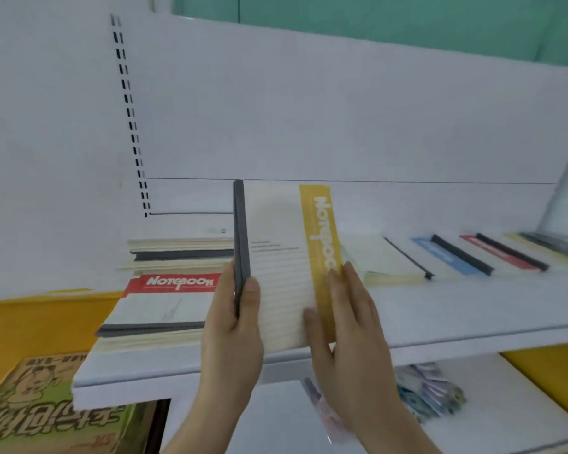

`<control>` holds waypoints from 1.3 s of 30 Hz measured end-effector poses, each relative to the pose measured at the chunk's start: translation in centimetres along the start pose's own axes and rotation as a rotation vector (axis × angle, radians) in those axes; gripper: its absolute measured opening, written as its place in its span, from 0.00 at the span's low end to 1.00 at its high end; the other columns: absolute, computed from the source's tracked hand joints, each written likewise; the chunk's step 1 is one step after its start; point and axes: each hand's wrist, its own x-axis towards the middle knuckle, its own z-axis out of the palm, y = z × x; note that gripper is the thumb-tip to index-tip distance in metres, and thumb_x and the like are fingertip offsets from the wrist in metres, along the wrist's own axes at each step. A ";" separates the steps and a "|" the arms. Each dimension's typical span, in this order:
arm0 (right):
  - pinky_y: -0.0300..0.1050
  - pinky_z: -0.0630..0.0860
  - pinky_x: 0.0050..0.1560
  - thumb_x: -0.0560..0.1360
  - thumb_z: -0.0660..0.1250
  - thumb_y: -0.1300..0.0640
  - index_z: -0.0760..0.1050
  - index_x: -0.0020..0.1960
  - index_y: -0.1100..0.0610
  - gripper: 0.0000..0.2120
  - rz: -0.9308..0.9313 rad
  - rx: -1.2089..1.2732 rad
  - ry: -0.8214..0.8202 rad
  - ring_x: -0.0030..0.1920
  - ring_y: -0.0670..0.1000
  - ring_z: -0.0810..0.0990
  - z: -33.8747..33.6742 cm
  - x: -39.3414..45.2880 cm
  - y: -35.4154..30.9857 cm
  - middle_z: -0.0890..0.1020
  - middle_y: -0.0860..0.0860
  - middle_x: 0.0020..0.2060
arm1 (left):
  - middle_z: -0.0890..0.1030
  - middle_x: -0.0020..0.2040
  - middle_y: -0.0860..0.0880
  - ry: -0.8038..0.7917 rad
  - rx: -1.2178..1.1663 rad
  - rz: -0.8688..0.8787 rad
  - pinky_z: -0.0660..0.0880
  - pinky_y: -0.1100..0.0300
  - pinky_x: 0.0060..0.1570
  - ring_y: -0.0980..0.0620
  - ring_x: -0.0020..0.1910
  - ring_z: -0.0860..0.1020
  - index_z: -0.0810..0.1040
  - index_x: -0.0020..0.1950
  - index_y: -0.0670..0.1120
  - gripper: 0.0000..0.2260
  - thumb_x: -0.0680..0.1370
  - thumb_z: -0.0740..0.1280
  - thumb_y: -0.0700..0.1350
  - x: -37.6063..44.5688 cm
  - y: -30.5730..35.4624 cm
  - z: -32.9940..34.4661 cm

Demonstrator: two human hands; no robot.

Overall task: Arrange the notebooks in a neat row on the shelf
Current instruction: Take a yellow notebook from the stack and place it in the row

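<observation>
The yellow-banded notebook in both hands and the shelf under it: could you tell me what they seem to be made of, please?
Yellow-banded notebook: apparently a matte paper or card cover with printed ruled lines, and a dark grey spine strip, perhaps cloth tape. Shelf: smooth white board with a slight sheen, probably painted metal or laminate; the picture leaves that open.

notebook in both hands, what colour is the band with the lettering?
Yellow band with white "Notebook" lettering, on a cream cover; head view, the only one.
</observation>
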 end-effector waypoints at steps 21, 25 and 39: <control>0.33 0.67 0.62 0.67 0.64 0.29 0.70 0.70 0.45 0.36 0.271 -0.279 -0.026 0.64 0.40 0.69 -29.8 -6.1 33.7 0.70 0.38 0.67 | 0.84 0.55 0.60 -0.265 -0.078 -0.165 0.76 0.62 0.47 0.65 0.50 0.81 0.70 0.71 0.64 0.18 0.84 0.60 0.45 -14.4 -2.5 40.3; 0.39 0.70 0.57 0.71 0.58 0.29 0.76 0.65 0.51 0.33 0.202 -0.452 0.006 0.60 0.47 0.76 -31.2 -5.8 38.6 0.77 0.46 0.63 | 0.84 0.53 0.58 -0.289 -0.061 -0.188 0.75 0.67 0.43 0.66 0.46 0.81 0.70 0.67 0.63 0.16 0.83 0.61 0.45 -14.2 -3.5 46.2; 0.47 0.72 0.59 0.66 0.69 0.37 0.83 0.55 0.53 0.26 0.103 -0.514 0.028 0.58 0.49 0.72 -33.9 4.9 59.8 0.83 0.48 0.53 | 0.69 0.67 0.55 -0.854 0.811 0.308 0.68 0.58 0.64 0.53 0.66 0.68 0.55 0.77 0.56 0.41 0.71 0.68 0.68 -5.4 -9.0 62.6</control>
